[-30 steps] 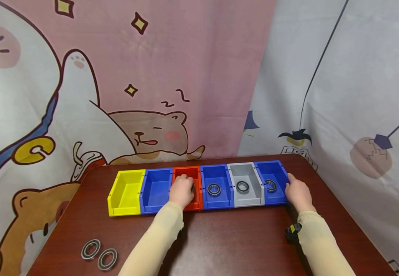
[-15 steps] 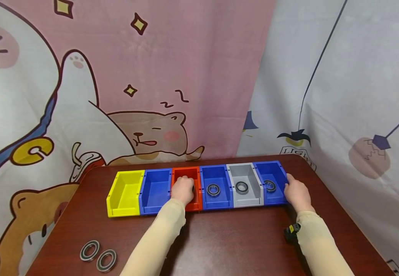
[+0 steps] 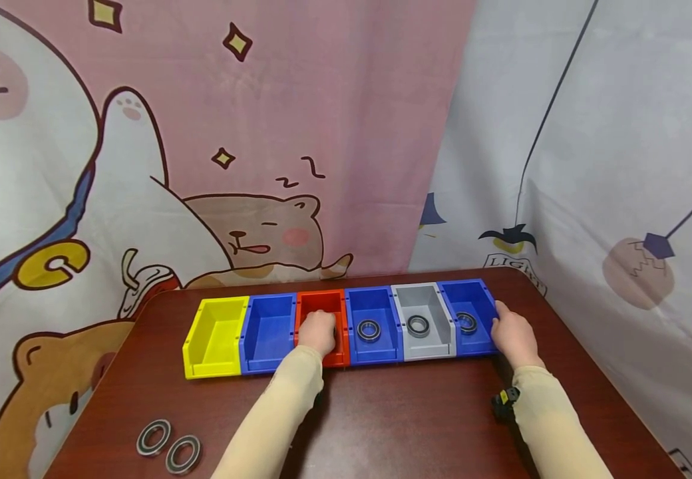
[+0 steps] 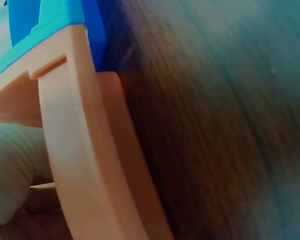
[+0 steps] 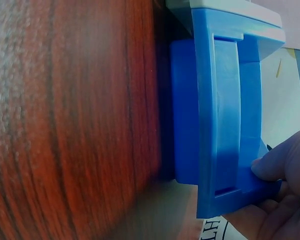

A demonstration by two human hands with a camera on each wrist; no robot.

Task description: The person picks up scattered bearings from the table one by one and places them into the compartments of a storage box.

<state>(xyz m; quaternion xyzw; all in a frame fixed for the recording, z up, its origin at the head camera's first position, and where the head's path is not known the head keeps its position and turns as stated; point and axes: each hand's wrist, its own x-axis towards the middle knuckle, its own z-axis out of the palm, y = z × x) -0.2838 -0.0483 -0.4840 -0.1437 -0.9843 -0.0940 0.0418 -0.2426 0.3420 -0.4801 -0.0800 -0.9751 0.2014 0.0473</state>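
Note:
My left hand [image 3: 317,331] is down inside the red bin [image 3: 323,303], its fingers curled round a bearing; only a dark sliver of that bearing shows beside the hand. In the left wrist view the bin's front lip [image 4: 85,165] hides part of the fingers. My right hand [image 3: 514,334] pinches the outer wall of the rightmost blue bin [image 3: 470,296], with the thumb [image 5: 272,165] on the inside and the other fingers outside. A bearing [image 3: 467,323] lies in that bin. Single bearings also lie in the grey bin [image 3: 421,293] and the middle blue bin [image 3: 372,299].
The bins stand joined in one row, ending at the left with another blue bin [image 3: 268,332] and a yellow bin [image 3: 217,336]. Two loose bearings [image 3: 154,437] lie at the front left of the brown table [image 3: 394,419]. A printed curtain [image 3: 382,133] hangs behind.
My left hand has sunk slightly lower in the red bin, and less of its bearing shows. The right hand keeps its grip on the blue bin's wall. The head view has shifted slightly.

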